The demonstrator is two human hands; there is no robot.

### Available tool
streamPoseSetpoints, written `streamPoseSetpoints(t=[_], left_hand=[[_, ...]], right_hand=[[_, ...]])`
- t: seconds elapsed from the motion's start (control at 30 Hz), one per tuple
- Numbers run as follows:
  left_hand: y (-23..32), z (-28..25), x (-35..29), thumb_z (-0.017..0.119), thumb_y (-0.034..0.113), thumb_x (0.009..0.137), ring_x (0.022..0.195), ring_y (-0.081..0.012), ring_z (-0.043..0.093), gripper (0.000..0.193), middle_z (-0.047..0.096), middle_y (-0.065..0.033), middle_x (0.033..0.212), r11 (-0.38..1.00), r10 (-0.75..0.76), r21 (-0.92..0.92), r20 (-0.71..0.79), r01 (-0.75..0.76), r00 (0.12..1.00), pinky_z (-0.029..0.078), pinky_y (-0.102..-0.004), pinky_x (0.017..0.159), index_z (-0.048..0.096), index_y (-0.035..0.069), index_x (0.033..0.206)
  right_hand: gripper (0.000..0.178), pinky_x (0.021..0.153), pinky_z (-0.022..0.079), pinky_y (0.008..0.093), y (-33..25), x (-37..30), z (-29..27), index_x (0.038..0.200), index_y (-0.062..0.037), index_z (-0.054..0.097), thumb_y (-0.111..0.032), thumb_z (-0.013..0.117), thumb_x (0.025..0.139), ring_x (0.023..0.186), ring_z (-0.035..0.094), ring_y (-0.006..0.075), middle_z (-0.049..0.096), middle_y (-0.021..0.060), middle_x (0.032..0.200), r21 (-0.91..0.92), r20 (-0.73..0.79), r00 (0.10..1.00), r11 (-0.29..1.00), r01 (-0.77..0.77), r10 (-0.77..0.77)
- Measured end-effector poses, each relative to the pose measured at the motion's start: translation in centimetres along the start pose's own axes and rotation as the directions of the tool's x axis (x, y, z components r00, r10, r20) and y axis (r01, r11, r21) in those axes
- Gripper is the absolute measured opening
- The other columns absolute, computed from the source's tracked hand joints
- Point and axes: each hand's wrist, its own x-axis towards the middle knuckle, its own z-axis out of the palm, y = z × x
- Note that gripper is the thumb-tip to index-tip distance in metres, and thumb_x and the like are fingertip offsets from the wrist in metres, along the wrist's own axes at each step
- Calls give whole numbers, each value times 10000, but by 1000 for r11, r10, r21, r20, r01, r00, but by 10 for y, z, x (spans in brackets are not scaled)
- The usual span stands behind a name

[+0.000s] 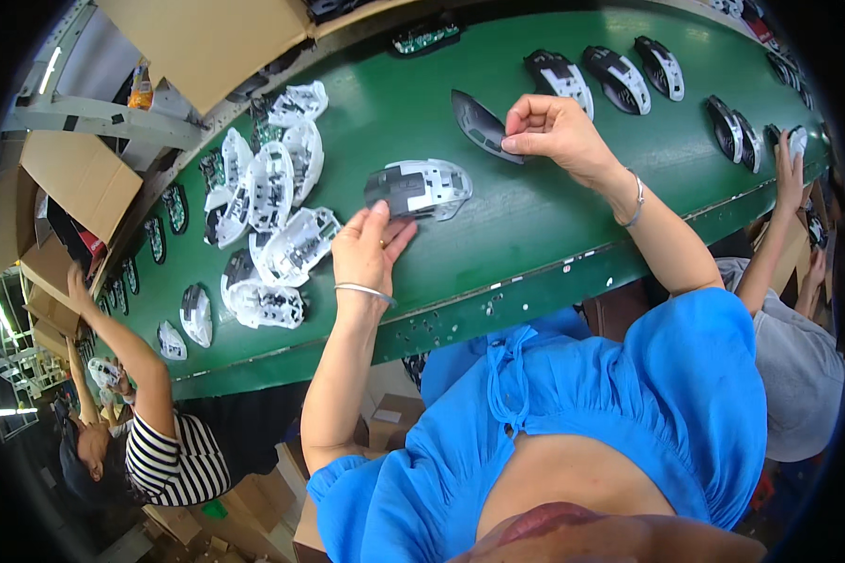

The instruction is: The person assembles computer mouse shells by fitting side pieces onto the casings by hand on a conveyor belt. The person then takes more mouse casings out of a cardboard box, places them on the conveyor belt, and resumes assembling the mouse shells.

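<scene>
Nearest the belt's near edge, the left hand (pixel 366 249) lies flat and released, its fingertips just touching the near side of a mouse base (pixel 420 188), a grey and white shell with its inner parts showing, which rests on the green conveyor belt (pixel 535 235) about midway across. Just beyond it, the right hand (pixel 554 131) pinches a dark top cover (pixel 479 124) by its right end, the cover held low over the belt and apart from the base; so the two halves are not yet joined, and fitting the cover onto this base looks to be what is left for this piece. To the left, a heap of white inner frames (pixel 277 216) lies on the belt, seemingly waiting. Toward the far right corner a row of mice (pixel 620 77) with covers on sits on the belt, which suggests finished pieces. A co-worker's hand (pixel 789 174) reaches in at the right edge, and another person in a striped shirt (pixel 174 460) works at the left.
</scene>
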Motion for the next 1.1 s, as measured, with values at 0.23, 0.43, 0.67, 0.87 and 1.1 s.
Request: streamPoseSetpoints(t=[0.23, 0.43, 0.67, 0.87, 1.1], left_hand=[[33, -13, -36, 714, 294, 794, 649, -308, 633, 314, 641, -108, 722, -94, 317, 982, 184, -162, 930, 525, -349, 644, 668, -2, 888], [23, 12, -5, 797, 265, 645, 991, -358, 572, 661, 582, -200, 1068, -270, 342, 803, 596, -532, 727, 479, -407, 849, 534, -7, 1188], [31, 30, 19, 718, 153, 712, 919, -272, 613, 549, 607, -177, 1029, 508, 170, 775, 336, -375, 926, 489, -354, 827, 480, -37, 1169], [-5, 47, 32, 568, 261, 872, 895, -213, 615, 380, 604, -106, 989, 994, 95, 32, 159, -102, 983, 527, -382, 805, 477, 12, 1144], [-10, 68, 17, 335, 576, 952, 917, -186, 613, 576, 596, -83, 998, 999, -26, -12, 226, 29, 974, 522, -356, 794, 511, 51, 1112]], right_hand=[[234, 612, 488, 340, 1, -9, 13, 930, -13, 628, -173, 672, 764, 636, 627, 217, 646, 101, 733, -623, -41, 998, 780, -58, 41], [181, 615, 494, 342, 4, -7, 21, 855, -16, 686, -163, 709, 753, 669, 628, 224, 635, 83, 775, -901, -4, 945, 412, 139, -327], [183, 605, 519, 327, 6, -2, 3, 870, -25, 689, -178, 699, 770, 654, 667, 235, 672, 112, 735, -781, -168, 936, 621, 65, -309], [124, 550, 491, 195, -38, -19, 38, 878, 32, 652, -69, 695, 820, 628, 650, 100, 672, 64, 749, 80, -172, 975, 985, 153, -138], [147, 517, 467, 204, -28, -21, 61, 797, 22, 619, -96, 702, 824, 587, 612, 72, 628, 40, 659, -250, -18, 945, 917, 312, -326]])
